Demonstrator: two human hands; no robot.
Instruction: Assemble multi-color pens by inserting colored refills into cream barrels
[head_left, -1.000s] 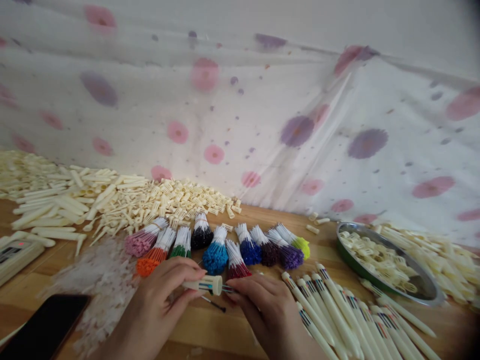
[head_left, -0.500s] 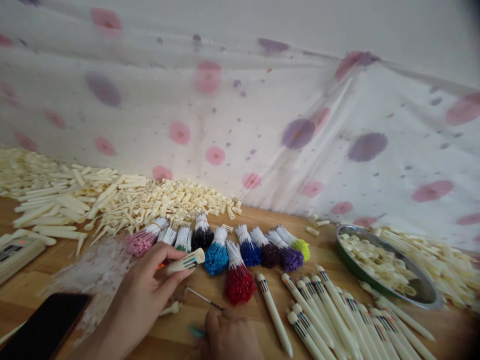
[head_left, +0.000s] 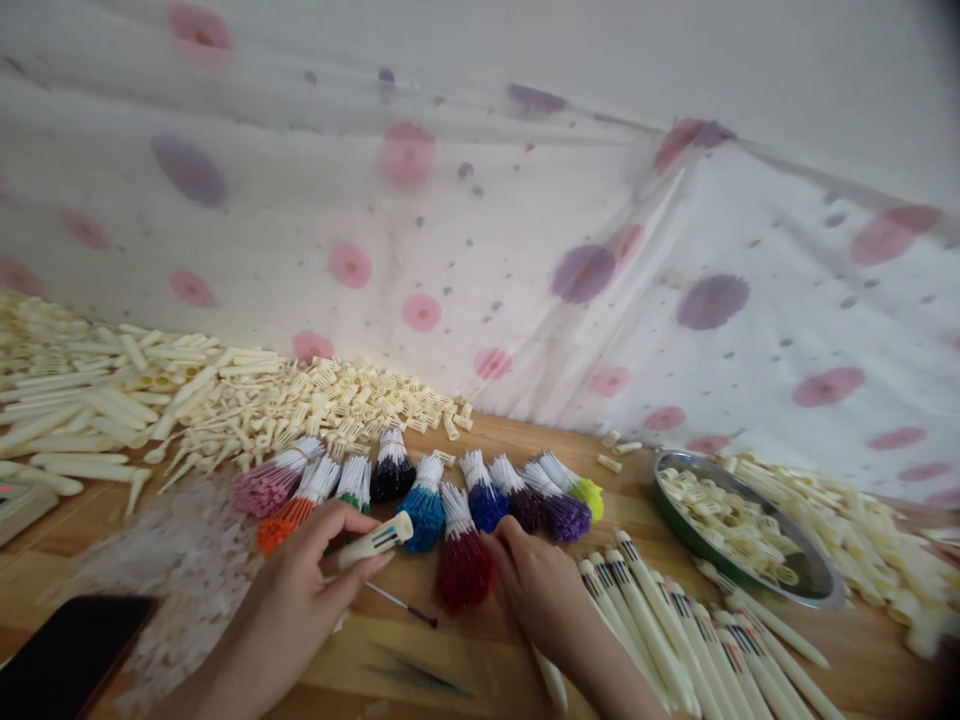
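Cream plastic in the grip: pinches a cream plastic pen barrel (head_left: 373,540) between thumb and fingers of the left hand (head_left: 300,600), round end tilted toward 2 o'clock, just over the wooden table (head_left: 465,655). Rests the right hand (head_left: 536,590) palm down at 3 o'clock of that barrel, fingers stretched out and loose, clamped on nothing that shows. Touches, with those fingertips, the red-tipped bundle of thin refills (head_left: 463,562), right at 6 o'clock of the dark blue refill bundle (head_left: 486,503). Shows one thin dark-tipped refill (head_left: 401,604) lying flat on the wood at 6 o'clock of the barrel. Shows too a row of assembled cream pens (head_left: 675,620) at 3 o'clock of the right hand, a round metal dish of cream clips (head_left: 823,598) at 2 o'clock, a black phone (head_left: 67,655) at 9 o'clock of the left hand, and heaps of loose cream parts (head_left: 247,400) at 11 o'clock.
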